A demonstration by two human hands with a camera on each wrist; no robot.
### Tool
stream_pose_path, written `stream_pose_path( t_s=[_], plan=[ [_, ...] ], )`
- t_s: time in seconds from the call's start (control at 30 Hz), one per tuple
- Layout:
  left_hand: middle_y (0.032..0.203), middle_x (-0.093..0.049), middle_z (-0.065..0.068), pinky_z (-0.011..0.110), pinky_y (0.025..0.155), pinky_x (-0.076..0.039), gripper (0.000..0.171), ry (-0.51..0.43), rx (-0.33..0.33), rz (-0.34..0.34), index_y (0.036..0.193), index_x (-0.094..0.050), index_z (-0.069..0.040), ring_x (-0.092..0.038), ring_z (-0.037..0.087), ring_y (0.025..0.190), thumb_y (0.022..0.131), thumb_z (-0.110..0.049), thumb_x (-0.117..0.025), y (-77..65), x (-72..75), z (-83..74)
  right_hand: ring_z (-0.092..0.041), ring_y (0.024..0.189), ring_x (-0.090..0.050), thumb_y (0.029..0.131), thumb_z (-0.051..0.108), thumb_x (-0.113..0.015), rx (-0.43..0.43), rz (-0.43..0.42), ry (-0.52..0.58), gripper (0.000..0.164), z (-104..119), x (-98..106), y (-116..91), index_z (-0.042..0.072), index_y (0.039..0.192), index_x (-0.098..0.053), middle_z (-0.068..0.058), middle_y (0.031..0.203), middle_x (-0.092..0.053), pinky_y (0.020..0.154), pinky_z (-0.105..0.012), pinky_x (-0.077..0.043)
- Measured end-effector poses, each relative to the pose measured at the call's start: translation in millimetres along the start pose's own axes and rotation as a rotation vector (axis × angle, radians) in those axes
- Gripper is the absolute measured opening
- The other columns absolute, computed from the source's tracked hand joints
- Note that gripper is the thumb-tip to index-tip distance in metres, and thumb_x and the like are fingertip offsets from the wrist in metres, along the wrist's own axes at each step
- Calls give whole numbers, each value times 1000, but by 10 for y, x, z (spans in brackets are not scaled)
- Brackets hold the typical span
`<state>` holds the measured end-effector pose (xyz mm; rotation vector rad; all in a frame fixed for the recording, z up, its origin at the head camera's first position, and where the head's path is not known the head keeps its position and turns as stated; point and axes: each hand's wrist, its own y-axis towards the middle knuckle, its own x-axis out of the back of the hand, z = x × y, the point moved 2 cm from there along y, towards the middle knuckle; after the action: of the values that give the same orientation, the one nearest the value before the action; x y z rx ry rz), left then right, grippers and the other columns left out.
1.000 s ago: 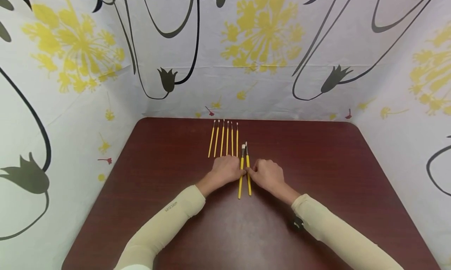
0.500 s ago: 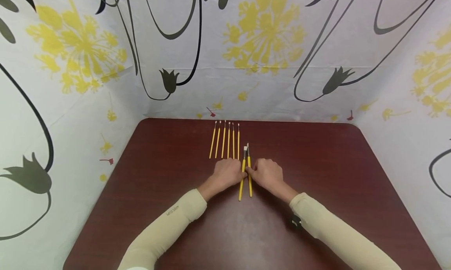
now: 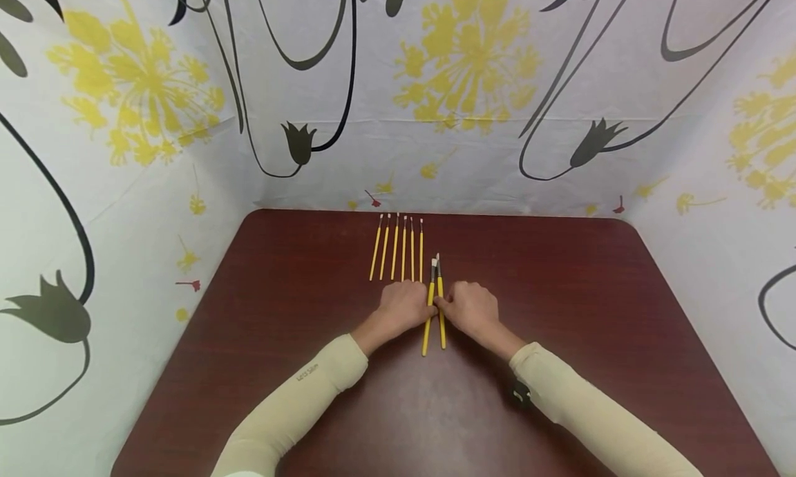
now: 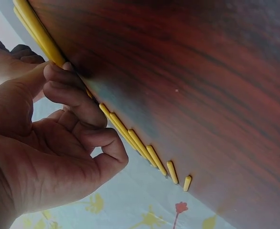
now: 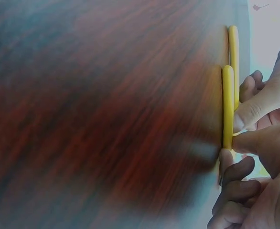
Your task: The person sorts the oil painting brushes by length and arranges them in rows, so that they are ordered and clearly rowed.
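Note:
Two yellow-handled paintbrushes lie side by side on the table, bristle ends pointing away and close together. My left hand (image 3: 404, 304) pinches the left paintbrush (image 3: 426, 335) near the middle of its handle. Its other fingers are curled, as the left wrist view shows of this hand (image 4: 49, 143). Thumb and forefinger of my right hand (image 3: 474, 307) pinch the right paintbrush (image 3: 443, 335); in the right wrist view its yellow handle (image 5: 228, 105) lies along the tabletop. Beyond my left hand, a row of thinner yellow paintbrushes (image 3: 394, 249) stretches toward the back edge, some handle ends near my knuckles.
The dark red wooden table (image 3: 528, 256) has rounded back corners. White fabric (image 3: 373, 145) with yellow flowers and grey plant prints stands around its back and sides. A small dark object (image 3: 521, 393) shows under the right sleeve.
The head view has shifted slightly. Both hands keep their hold on the two paintbrushes, and the left one has edged a little to the right.

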<state>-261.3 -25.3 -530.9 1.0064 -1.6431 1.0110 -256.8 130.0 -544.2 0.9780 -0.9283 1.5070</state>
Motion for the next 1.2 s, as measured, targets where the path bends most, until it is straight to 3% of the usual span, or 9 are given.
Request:
stream_pose_path(
  t_s=[0.3, 0.67, 1.2],
  plan=[
    [58, -42, -5, 29, 44, -35, 50, 7, -7, 10, 60, -47, -22, -42, 12, 51, 97, -46, -71, 9, 24, 7, -14, 47, -42, 99, 44, -72, 18, 13, -2, 53, 14, 11, 28, 22, 54, -53, 7, 51, -40, 44, -31, -31],
    [58, -45, -5, 29, 44, -36, 47, 19, 0, 36, 62, -50, -21, -44, 12, 51, 98, -44, -70, 23, 33, 25, -12, 46, -38, 96, 40, -72, 27, 37, 18, 51, 10, 11, 38, 20, 54, -51, 8, 49, -38, 45, -29, -29],
    [46, -31, -10, 26, 43, -28, 57, -124, -1, 38, 50, -44, -22, -31, 9, 43, 96, -42, -72, -99, 196, 206, -10, 47, -37, 92, 35, -72, 81, -36, 92, 43, 13, 22, -57, 22, 55, -55, 11, 50, -41, 46, -29, -27]
  ],
)
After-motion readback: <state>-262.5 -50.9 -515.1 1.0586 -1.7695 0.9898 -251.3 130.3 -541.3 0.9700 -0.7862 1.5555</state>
